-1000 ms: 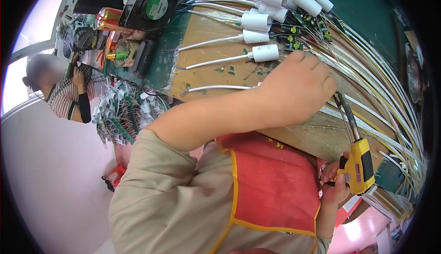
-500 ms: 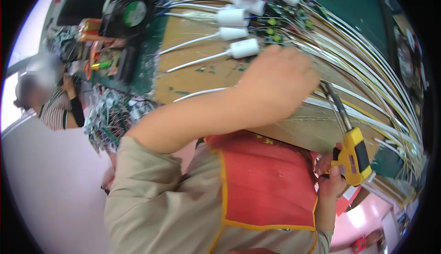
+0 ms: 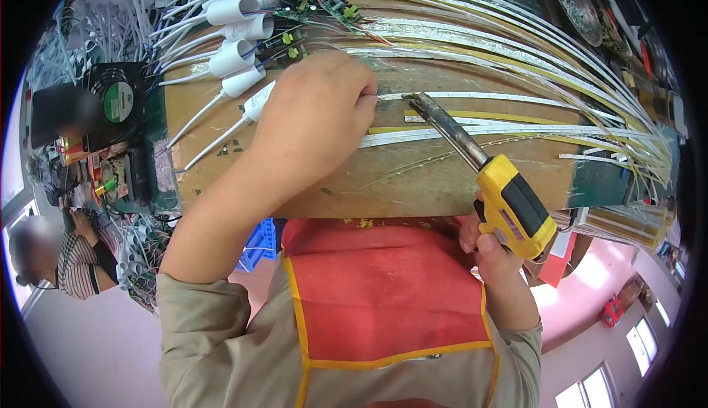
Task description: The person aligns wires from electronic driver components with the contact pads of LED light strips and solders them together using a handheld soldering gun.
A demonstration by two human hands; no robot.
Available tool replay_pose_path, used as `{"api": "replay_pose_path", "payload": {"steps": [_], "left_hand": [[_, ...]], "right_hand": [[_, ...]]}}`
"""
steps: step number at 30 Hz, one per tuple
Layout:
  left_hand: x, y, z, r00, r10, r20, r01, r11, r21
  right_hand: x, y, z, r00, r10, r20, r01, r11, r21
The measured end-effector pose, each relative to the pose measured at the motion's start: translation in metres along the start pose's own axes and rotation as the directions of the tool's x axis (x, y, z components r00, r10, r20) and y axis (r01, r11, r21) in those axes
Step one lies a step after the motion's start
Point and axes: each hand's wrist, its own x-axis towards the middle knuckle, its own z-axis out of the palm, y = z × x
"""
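My left hand [image 3: 317, 105] is closed over the wooden board, pinching the end of a white strip [image 3: 487, 96] that runs off to the right. Its fingertips are mostly hidden. In my right hand [image 3: 490, 249] is a yellow and black soldering gun [image 3: 516, 205], its metal tip touching or just above the strip, slightly right of my left hand. A white cylindrical housing [image 3: 258, 102] with a white cable lies beside my left wrist. More housings [image 3: 232, 57] and green circuit boards [image 3: 343, 11] lie beyond it.
Many long white and yellow strips [image 3: 590, 76] curve across the right side. A black fan [image 3: 118, 102] and small items stand at left, near heaped white parts [image 3: 103, 9]. Another person [image 3: 77, 264] is at lower left. A blue basket [image 3: 258, 246] shows below the board [image 3: 442, 194].
The view has swung, shifting the bench contents left. My right hand has raised the soldering gun, and its tip is now over the strip near my left hand.
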Motion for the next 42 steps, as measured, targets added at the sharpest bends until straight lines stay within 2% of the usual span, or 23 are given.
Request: {"api": "replay_pose_path", "payload": {"steps": [12, 19, 25, 34, 42], "left_hand": [[-0.003, -0.001, 0.007, 0.996, 0.071, -0.055, -0.068, 0.996, 0.054], [-0.004, -0.003, 0.006, 0.995, 0.086, -0.048, -0.084, 0.996, 0.036], [-0.004, -0.004, 0.008, 0.994, 0.092, -0.059, -0.090, 0.995, 0.036], [-0.003, -0.004, 0.007, 0.994, 0.098, -0.057, -0.095, 0.995, 0.040], [-0.003, -0.003, 0.007, 0.995, 0.090, -0.052, -0.089, 0.996, 0.030]], "right_hand": [[-0.003, 0.004, 0.001, 0.999, -0.024, 0.027, 0.025, 0.998, -0.063], [-0.001, 0.004, 0.005, 0.998, 0.011, 0.064, -0.007, 0.997, -0.073], [-0.002, 0.001, 0.006, 0.998, 0.051, 0.030, -0.049, 0.996, -0.074], [0.001, 0.003, 0.007, 0.999, 0.012, 0.050, -0.008, 0.997, -0.082], [0.000, -0.002, 0.009, 0.999, 0.021, 0.038, -0.021, 1.000, 0.007]]}}
